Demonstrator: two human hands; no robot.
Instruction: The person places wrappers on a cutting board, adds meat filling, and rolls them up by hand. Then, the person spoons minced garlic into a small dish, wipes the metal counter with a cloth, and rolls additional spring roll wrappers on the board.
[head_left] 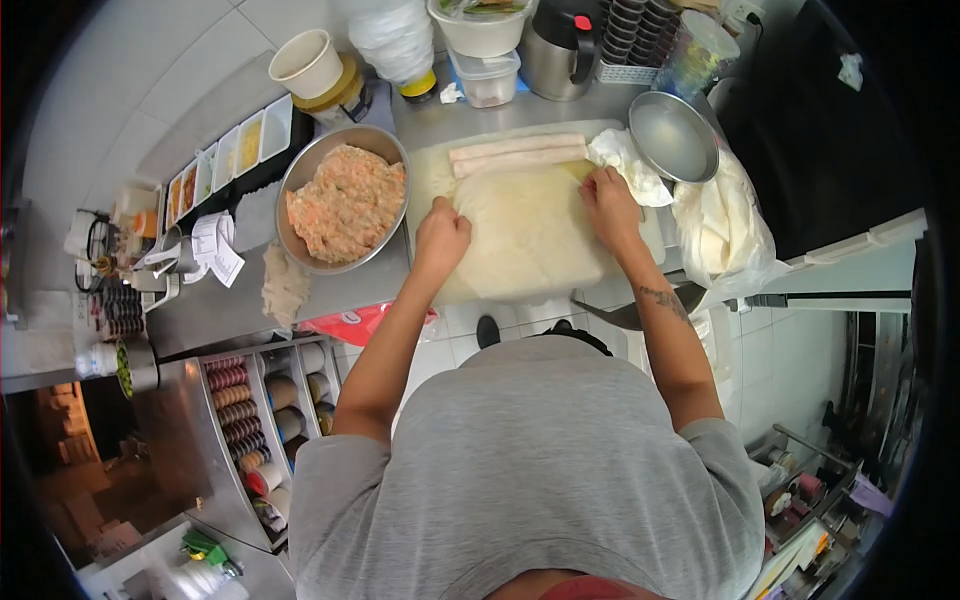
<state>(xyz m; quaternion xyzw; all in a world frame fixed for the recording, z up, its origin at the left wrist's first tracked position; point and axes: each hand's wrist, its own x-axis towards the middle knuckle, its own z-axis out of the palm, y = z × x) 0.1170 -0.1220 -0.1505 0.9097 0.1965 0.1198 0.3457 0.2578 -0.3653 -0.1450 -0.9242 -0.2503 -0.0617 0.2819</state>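
Note:
A pale, thin, soft-looking sheet (530,235) lies spread over a cutting board (430,180) in front of me. My left hand (442,238) is closed at the sheet's left edge, fingers curled in. At its far right corner, my right hand (608,203) pinches the edge between thumb and fingers. Long pale rolls (517,155) rest side by side along the board's back. Left of the board stands a metal bowl (284,225) of minced filling (345,210) flecked with orange. A crumpled white cloth (632,165) lies just beyond my right hand.
A round metal bowl (675,137) sits at the back right, above a plastic bag (725,225) holding pale folded material. Behind the board are a steel jug (562,50) and stacked tubs (487,78). Condiment trays (225,155) line the left. A knife-like blade (620,314) projects below the board.

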